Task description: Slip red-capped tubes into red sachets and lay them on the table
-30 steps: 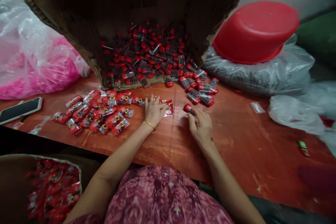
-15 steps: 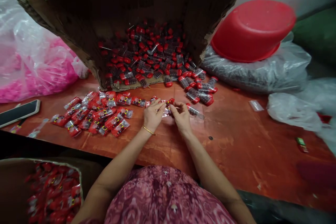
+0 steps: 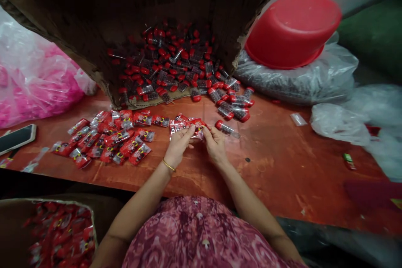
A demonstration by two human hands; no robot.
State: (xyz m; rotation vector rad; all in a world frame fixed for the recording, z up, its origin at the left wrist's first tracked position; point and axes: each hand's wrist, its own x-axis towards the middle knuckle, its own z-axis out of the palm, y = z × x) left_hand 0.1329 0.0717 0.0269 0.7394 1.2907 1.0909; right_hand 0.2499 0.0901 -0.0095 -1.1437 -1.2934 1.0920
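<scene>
Between both hands is a small red printed packet (image 3: 198, 124), pinched by the fingers of my left hand (image 3: 179, 144) on one side and my right hand (image 3: 215, 144) on the other. Whether anything is inside that packet I cannot tell. More flat red packets (image 3: 176, 124) lie just beyond my left fingers. A single small clear container with a red cap (image 3: 226, 128) lies right of my right hand. To the left spreads a pile of filled red packets (image 3: 108, 140) on the red table (image 3: 276, 167).
A torn cardboard box (image 3: 245, 29) on its side spills red-capped containers (image 3: 176, 67). A red tub (image 3: 295, 29) sits on a plastic sack (image 3: 289, 79) at right. At left are a pink-filled bag (image 3: 40, 83), a phone (image 3: 19, 138) and, below, a carton of red packets (image 3: 63, 234).
The view has shifted slightly, so everything sits further left. More of the red packet shows between my fingers, and the flat packets beyond my left hand are more visible.
</scene>
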